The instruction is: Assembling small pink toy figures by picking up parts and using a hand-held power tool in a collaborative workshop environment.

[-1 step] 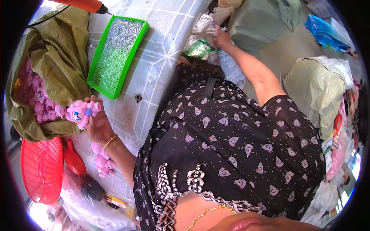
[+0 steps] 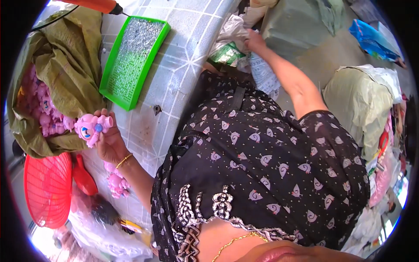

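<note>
In my left hand is a pink toy figure with a blue eye and a bluish round piece on it, gripped by its side. That hand is at the mouth of an olive-green sack, which is filled with more such pink toy figures. Off to the right, past the table edge, my right hand is closed at the rim of a white plastic bag; its fingertips are partly hidden. Below my left wrist another pink toy figure lies on the tabletop.
A green tray of small metal pieces lies on the tiled-pattern table, under an orange-and-black power screwdriver. A red basket and clear plastic bags are at the lower left. Large sacks stand on the right.
</note>
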The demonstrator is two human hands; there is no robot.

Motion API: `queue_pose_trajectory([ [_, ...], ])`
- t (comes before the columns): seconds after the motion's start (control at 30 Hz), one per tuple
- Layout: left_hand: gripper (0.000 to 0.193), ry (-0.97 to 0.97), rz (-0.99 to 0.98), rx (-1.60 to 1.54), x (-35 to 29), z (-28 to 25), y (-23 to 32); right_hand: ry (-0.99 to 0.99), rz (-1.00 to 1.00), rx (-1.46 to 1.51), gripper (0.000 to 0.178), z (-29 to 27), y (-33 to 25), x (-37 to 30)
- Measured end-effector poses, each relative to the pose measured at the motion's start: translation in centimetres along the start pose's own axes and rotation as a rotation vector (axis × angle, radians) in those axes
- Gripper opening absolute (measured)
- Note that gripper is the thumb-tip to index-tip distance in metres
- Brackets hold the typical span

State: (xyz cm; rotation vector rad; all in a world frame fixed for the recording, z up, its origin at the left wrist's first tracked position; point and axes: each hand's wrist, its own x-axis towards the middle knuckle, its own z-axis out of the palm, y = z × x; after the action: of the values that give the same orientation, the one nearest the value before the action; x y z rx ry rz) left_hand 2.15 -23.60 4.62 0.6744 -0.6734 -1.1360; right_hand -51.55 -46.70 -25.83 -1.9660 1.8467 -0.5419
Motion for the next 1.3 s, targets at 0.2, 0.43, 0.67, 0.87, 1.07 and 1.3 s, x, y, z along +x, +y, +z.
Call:
queue_pose_trajectory([
  [0.2,0.074,0.012,0.057,-0.081,-2.8,1.4,3.7,-0.157,0.056,0.467,0.041,-15.6,0.4,0.6],
  [0.43,0.077,-0.223,0.02,-0.255,-2.6,1.3,1.1,0.023,-0.318,0.736,0.038,-35.2,7.5,-4.6],
  [0.67,0.087,-0.199,0.0,-0.26,-6.3,-1.5,0.0,-0.082,-0.722,0.731,0.035,-28.1,-7.4,2.4],
  [0.87,0.074,-0.278,0.126,-0.152,-11.3,-2.8,-0.8,-0.288,-1.169,0.741,0.033,-20.2,-31.7,3.9],
  [1.07,0.083,-0.334,0.316,-0.394,-19.5,-1.6,1.7,-0.429,-1.566,0.714,0.031,-18.4,-50.7,-4.2],
  [1.3,0.062,-0.17,0.861,-0.284,-32.9,-3.2,9.1,-0.551,-1.947,0.669,0.029,-16.6,-65.0,-17.2],
])
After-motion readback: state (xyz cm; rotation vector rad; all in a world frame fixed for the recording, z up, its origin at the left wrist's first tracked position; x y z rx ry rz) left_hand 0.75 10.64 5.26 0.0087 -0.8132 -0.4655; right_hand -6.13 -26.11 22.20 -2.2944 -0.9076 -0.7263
